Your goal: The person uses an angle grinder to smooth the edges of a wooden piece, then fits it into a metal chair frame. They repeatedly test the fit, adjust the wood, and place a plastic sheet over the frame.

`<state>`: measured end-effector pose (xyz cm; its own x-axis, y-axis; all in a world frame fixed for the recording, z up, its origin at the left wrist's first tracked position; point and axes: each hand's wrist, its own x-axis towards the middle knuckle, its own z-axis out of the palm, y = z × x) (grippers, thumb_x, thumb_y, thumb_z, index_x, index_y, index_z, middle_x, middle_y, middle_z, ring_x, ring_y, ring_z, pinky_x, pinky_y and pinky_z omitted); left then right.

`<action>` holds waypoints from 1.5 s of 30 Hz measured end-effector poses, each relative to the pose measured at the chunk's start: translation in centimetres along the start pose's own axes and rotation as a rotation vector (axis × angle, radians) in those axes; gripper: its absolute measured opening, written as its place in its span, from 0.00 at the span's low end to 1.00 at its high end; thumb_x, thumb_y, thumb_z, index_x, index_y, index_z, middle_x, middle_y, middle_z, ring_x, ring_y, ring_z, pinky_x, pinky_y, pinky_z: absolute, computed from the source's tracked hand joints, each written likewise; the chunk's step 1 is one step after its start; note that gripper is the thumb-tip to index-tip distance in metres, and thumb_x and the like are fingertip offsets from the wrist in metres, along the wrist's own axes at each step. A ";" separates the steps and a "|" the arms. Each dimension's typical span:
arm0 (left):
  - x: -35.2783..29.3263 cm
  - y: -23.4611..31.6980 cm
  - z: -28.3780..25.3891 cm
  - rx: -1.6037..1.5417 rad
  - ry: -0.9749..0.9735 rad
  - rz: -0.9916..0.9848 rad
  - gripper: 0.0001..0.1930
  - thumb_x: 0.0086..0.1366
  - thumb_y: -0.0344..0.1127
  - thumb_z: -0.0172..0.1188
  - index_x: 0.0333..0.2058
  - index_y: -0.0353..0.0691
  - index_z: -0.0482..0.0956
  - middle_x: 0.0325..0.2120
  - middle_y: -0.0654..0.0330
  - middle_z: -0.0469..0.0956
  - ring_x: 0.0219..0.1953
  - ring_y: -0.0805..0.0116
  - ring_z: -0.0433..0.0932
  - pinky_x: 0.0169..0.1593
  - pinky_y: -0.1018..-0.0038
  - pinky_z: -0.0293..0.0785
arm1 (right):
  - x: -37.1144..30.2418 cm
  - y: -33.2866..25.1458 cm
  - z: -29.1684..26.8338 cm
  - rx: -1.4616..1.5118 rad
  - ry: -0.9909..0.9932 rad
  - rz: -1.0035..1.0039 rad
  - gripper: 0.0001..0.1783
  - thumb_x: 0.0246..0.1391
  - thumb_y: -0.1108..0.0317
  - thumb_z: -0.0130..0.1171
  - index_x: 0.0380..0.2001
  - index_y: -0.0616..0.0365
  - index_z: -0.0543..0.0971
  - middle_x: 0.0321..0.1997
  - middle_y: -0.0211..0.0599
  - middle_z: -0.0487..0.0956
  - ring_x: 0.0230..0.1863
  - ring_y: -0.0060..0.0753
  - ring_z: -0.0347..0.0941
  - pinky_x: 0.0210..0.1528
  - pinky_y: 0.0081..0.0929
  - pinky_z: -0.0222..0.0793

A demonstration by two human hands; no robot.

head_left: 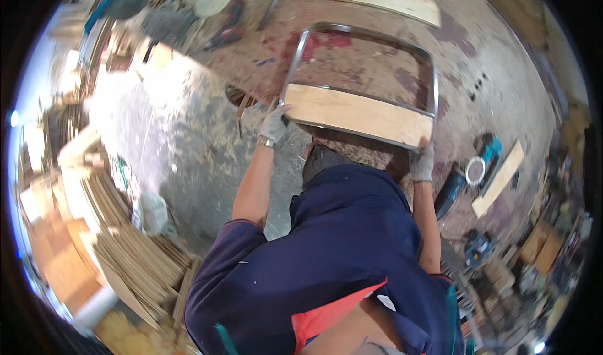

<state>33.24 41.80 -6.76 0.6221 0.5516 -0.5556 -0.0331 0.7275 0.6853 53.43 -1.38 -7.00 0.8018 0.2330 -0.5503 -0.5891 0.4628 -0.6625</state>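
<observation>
In front of me, a rounded rectangular metal frame (434,88) is held between my two hands. A pale wooden board (358,111) spans the part of it nearest me; the far part is an open gap with the stained floor showing through. My left hand (274,125), in a light work glove, is closed on the frame's near left corner, thumb by the board's end. At the near right corner my right hand (422,161), also gloved, grips the frame, its thumb against the board's edge. The fingers underneath are hidden.
To the right lie a teal grinder (475,169), a wooden strip (499,179) and another blue power tool (480,248). A curved board (386,0) rests beyond the frame. Stacked wooden slats (122,254) and a whitish bag (151,213) stand left. A red-and-dark tool (227,31) lies far left.
</observation>
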 end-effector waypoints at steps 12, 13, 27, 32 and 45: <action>-0.3 0.4 1.3 0.094 -0.114 -0.013 0.34 0.56 0.25 0.71 0.62 0.34 0.71 0.56 0.59 0.76 0.58 0.67 0.74 0.63 0.71 0.69 | 0.6 -1.6 -0.9 -0.138 0.187 0.078 0.21 0.53 0.57 0.65 0.48 0.53 0.77 0.45 0.32 0.82 0.45 0.37 0.80 0.47 0.36 0.81; -0.5 0.4 1.4 0.093 -0.123 -0.012 0.33 0.56 0.27 0.71 0.62 0.34 0.71 0.56 0.59 0.77 0.58 0.67 0.74 0.64 0.71 0.69 | 0.8 -1.7 -1.1 -0.153 0.193 0.062 0.19 0.52 0.57 0.65 0.46 0.52 0.78 0.43 0.31 0.82 0.43 0.36 0.81 0.45 0.36 0.82; -1.5 1.5 2.0 0.221 -0.151 0.032 0.43 0.55 0.34 0.75 0.68 0.33 0.66 0.63 0.57 0.72 0.66 0.67 0.67 0.68 0.70 0.62 | -0.7 -2.2 1.0 -0.267 0.233 0.039 0.12 0.52 0.56 0.67 0.34 0.48 0.78 0.29 0.21 0.79 0.29 0.29 0.77 0.36 0.29 0.80; -1.2 1.4 1.8 0.238 -0.148 0.026 0.43 0.55 0.34 0.74 0.68 0.33 0.65 0.63 0.57 0.72 0.66 0.68 0.67 0.68 0.70 0.61 | -0.1 -2.2 -0.2 -0.253 0.169 0.038 0.12 0.52 0.57 0.67 0.34 0.49 0.77 0.31 0.22 0.78 0.33 0.31 0.77 0.42 0.36 0.79; -0.7 2.3 1.6 0.162 -0.158 -0.177 0.52 0.54 0.29 0.74 0.72 0.29 0.52 0.68 0.51 0.64 0.69 0.62 0.64 0.70 0.68 0.60 | -0.7 -2.0 -0.3 -0.280 0.292 0.072 0.33 0.59 0.42 0.63 0.58 0.52 0.73 0.55 0.34 0.78 0.50 0.38 0.78 0.50 0.38 0.80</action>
<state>34.02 42.44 -4.02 0.7214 0.3424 -0.6020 0.2044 0.7253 0.6574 53.99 -2.80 -5.41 0.7190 -0.0144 -0.6949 -0.6797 0.1944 -0.7073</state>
